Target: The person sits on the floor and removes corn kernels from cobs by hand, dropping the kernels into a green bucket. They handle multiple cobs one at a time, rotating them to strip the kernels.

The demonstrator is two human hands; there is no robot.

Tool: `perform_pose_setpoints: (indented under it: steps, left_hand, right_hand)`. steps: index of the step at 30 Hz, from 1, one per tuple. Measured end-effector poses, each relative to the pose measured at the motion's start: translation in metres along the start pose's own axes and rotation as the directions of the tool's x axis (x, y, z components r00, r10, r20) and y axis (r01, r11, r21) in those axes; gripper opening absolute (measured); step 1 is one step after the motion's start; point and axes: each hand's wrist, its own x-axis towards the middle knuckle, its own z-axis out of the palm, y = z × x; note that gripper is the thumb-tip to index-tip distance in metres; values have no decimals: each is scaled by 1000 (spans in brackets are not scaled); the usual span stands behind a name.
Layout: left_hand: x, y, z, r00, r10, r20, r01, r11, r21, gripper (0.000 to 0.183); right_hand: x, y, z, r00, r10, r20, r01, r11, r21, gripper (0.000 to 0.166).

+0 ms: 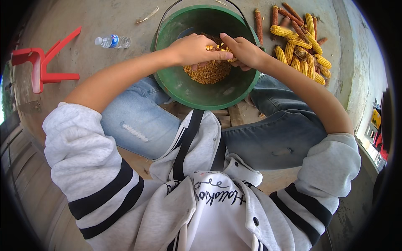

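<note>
Between my two hands, over the green plastic bucket (pixel 207 100), is a partly shelled corn cob (pixel 216 48) with yellow kernels still on it. My left hand (pixel 194 50) grips one end, its thumb stretched along the cob. At the other end my right hand (pixel 243 51) is closed around it, thumb raised on top. Loose corn kernels (pixel 207 73) lie in the bottom of the bucket below. My fingers hide much of the cob.
To the right on the concrete floor lies a pile of yellow corn cobs (pixel 309 64) with several bare reddish cobs (pixel 258 26). A plastic water bottle (pixel 117 41) lies at the left, near a red plastic stool (pixel 42 64). The bucket's handle (pixel 160 22) arches at its far side.
</note>
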Motion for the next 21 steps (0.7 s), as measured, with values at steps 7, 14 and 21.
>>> perform_pose_setpoints:
  steps: [7,14,21]
  left_hand:
    - [-5,9,-1,979,122,-160,-100,985,140,58]
    - [-4,5,4,961,172,-215,-118,963,243,58]
    - [-6,5,8,956,161,-246,-107,970,218,61]
  right_hand:
    - [-4,-2,2,999,35,-34,-32,997,72,61]
    - [-7,-3,6,997,54,-53,-47,991,128,56]
    - [-4,0,11,992,82,-97,-66,985,161,56]
